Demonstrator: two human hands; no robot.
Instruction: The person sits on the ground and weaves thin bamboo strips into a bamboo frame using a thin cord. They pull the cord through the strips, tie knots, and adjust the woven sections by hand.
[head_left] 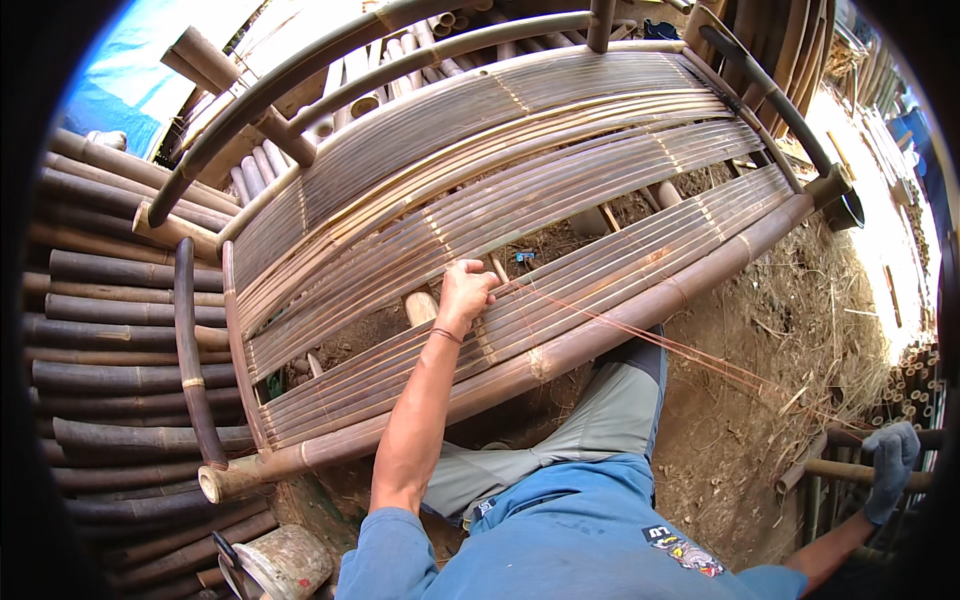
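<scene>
While the head view looks down on it, the bamboo bench frame [500, 230] fills the middle of the scene, standing on bare earth strewn with dry straw, with a stack of dark bamboo poles [110, 340] at its left. Seat: long split slats, pale brown, smooth and slightly curved, lashed side by side; front rail: one thick round culm with visible nodes. Left hand [466, 290]: bare, fingers clenched over a slat edge near the front rail, pinching the end of a thin reddish binding strip [640, 335] that runs taut toward the near right. Right hand [888, 462]: blue-gloved, at the near right edge, fingers wrapped around a bamboo stick [840, 470]. Handling, by judgement: the strip looks light, flexible and springy, liable to split if kinked, best held close to the lashing point; the frame looks stiff and fairly heavy. A worn pale bucket [288, 562] sits near left.
</scene>
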